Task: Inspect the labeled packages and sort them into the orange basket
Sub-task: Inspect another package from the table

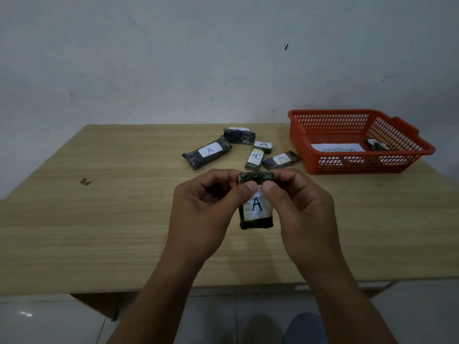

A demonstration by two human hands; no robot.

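- Two hands on one package right now, head view: the left hand and the right hand both pinch the held package near its top, thumbs on the front face, fingers curled behind. It's lifted over the table, upright, with the white label and its hand-drawn "A" facing the camera.
- So I'd say this is the inspect step, the label is being read, nothing is heading for the bin yet.
- Five more "A" packages lie in a loose cluster further back: a long package, a bulky one, a tiny one, a narrow one and a flat one just beside the basket.
- Orange basket sits at the far right of the table. Inside is a paper sheet (reads something like "ABNORMAL", partly hidden by the mesh) plus one sorted package.
- Next move, my guess: decide if this one belongs there, then let one hand go and carry it right and forward over the rim. Basket wall is fairly high, so it needs lifting clear first.
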